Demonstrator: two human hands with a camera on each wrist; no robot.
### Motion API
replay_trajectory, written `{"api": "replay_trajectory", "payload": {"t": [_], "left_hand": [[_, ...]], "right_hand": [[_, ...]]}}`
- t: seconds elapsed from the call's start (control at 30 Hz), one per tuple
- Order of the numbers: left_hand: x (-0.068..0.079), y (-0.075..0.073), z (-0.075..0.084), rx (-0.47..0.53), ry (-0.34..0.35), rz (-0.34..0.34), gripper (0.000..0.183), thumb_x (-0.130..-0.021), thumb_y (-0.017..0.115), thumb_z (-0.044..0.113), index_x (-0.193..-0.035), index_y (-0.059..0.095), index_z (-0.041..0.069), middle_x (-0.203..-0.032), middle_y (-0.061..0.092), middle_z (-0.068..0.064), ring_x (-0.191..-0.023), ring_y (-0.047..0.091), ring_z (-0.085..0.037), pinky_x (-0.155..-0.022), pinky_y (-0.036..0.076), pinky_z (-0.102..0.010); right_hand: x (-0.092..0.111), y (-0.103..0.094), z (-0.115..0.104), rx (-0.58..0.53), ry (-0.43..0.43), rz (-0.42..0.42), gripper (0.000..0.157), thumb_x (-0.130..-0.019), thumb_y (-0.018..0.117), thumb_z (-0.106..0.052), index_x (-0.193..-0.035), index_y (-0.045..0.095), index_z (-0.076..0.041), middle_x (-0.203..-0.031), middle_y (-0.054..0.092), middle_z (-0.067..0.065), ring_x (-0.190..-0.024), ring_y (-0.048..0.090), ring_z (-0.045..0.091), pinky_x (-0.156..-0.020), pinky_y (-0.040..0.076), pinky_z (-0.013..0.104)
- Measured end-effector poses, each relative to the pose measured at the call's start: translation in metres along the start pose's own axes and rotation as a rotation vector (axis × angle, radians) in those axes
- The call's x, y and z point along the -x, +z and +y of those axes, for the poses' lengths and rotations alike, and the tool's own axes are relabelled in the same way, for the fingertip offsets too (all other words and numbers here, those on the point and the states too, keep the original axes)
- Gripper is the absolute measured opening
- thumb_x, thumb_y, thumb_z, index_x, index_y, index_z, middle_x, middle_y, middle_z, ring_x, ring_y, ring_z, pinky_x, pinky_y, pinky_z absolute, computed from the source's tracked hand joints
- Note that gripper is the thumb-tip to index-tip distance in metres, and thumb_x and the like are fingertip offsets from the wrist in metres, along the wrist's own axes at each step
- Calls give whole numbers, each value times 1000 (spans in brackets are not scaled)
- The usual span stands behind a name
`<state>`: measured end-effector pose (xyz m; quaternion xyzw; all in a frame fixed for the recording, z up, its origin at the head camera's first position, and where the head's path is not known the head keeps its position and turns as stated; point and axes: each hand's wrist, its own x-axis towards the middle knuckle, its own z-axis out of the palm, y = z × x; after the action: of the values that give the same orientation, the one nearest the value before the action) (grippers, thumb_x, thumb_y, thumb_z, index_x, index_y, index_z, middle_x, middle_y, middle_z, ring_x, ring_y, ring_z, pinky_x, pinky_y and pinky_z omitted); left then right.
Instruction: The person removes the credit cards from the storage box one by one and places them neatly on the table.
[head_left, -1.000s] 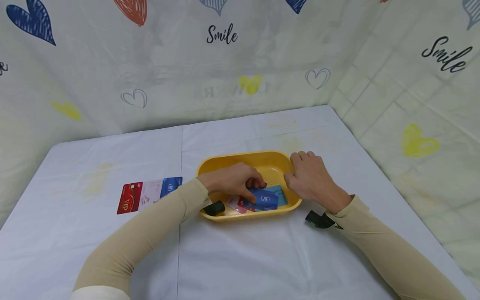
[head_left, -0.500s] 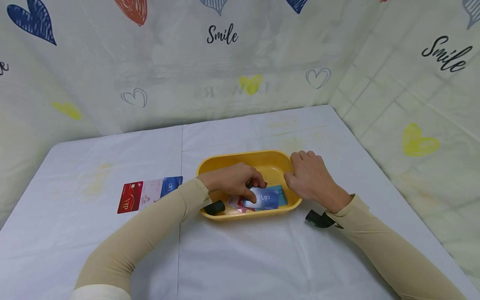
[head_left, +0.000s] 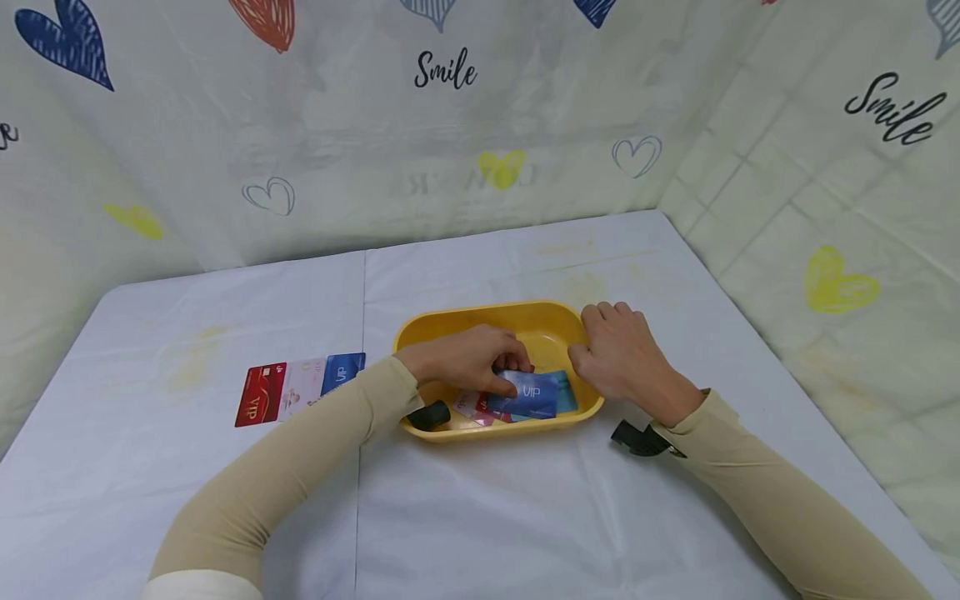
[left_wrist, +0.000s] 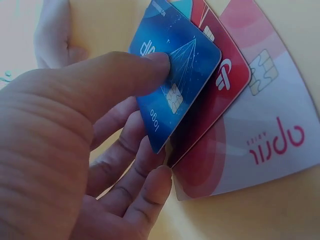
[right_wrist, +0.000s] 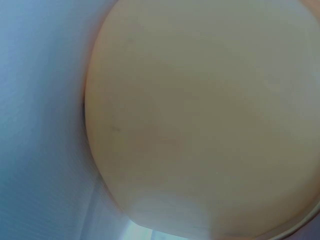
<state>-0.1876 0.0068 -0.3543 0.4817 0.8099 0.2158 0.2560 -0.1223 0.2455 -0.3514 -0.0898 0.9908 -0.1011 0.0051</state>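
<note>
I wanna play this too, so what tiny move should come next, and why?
Maybe lift the pinched blue VIP card up, clear of the red card peeking out behind it in the yellow tray. The left grip has that card between thumb and fingers, and the right grip holds the tray's rim, so it probably won't slide.

Yellow tray [head_left: 553, 343] on a white surface [head_left: 465, 517]
Left hand [head_left: 478, 358] apparently pinches a blue card [head_left: 536, 402] inside; right hand [head_left: 618, 354] grips the tray; three cards [head_left: 302, 385] lie left.
</note>
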Motion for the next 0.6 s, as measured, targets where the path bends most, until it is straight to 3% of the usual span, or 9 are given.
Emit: {"api": "replay_trajectory", "payload": {"t": [0.6], "left_hand": [[0, 0, 0, 61, 10, 0, 22, -97, 71, 19, -116, 71, 8, -102, 74, -3, -86, 62, -8, -80, 52, -14]], "right_hand": [[2, -1, -1, -5, 10, -18, 33, -96, 42, -25, -106, 55, 3, -95, 55, 16, -91, 46, 35, -79, 35, 44]]}}
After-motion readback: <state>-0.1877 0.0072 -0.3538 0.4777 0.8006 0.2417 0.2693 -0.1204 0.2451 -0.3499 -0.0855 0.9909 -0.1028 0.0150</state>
